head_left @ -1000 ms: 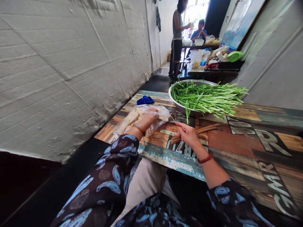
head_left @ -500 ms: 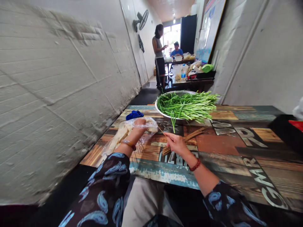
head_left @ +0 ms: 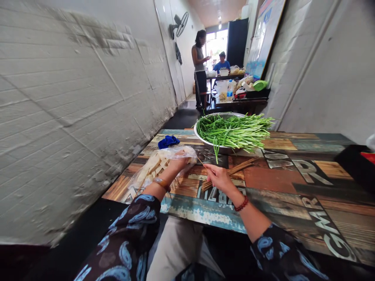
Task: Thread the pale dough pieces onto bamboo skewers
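Note:
My left hand (head_left: 179, 159) reaches into a clear plastic bag (head_left: 191, 153) on the table; its fingers are hidden by the plastic. Pale, flat pieces of food (head_left: 156, 164) lie in the bag, beside my left wrist. Pinched in my right hand (head_left: 218, 176) is a thin wooden stick (head_left: 200, 160), its far end pointing toward the bag. A bundle of similar sticks (head_left: 241, 166) lies on the table, partly behind my right hand. Beyond my hands stands a metal bowl (head_left: 197, 134) heaped with long green stalks (head_left: 240, 130).
A blue cloth (head_left: 168, 142) lies behind the bag. At the right edge is a black box (head_left: 348, 160). Farther back, one person (head_left: 199, 70) stands and another (head_left: 222, 65) sits near tables with containers and a bottle (head_left: 230, 91). A wall runs along the left.
My left hand has shifted slightly right within the bag, and more of the pale pieces show. The right hand keeps its pinch on the stick. The view has shifted slightly.

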### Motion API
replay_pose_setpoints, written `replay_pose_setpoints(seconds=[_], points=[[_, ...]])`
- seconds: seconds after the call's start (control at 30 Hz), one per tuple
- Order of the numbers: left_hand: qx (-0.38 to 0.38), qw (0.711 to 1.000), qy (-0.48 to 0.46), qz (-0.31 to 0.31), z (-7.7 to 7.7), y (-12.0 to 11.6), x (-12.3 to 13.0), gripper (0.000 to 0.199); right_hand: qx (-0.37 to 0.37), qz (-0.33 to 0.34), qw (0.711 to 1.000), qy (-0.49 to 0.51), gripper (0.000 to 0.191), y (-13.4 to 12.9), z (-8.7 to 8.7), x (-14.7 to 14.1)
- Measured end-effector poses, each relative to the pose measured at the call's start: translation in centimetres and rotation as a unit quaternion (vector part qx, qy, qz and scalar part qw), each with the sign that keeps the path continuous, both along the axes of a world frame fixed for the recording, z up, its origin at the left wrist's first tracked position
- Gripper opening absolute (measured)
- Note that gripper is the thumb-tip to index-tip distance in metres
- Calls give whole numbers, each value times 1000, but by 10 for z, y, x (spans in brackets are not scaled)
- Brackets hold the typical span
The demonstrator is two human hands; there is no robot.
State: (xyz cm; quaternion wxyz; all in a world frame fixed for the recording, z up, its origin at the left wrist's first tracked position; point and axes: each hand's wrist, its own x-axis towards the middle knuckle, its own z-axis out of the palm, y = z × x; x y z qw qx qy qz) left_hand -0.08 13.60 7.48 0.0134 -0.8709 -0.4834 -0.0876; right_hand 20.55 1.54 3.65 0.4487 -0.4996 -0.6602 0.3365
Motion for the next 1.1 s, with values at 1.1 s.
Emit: replay_pose_setpoints(seconds=[1.1], points=[[-145, 714, -661, 179, 50, -190, -58, 44, -169, 262, 946, 94, 37, -25, 44, 15]])
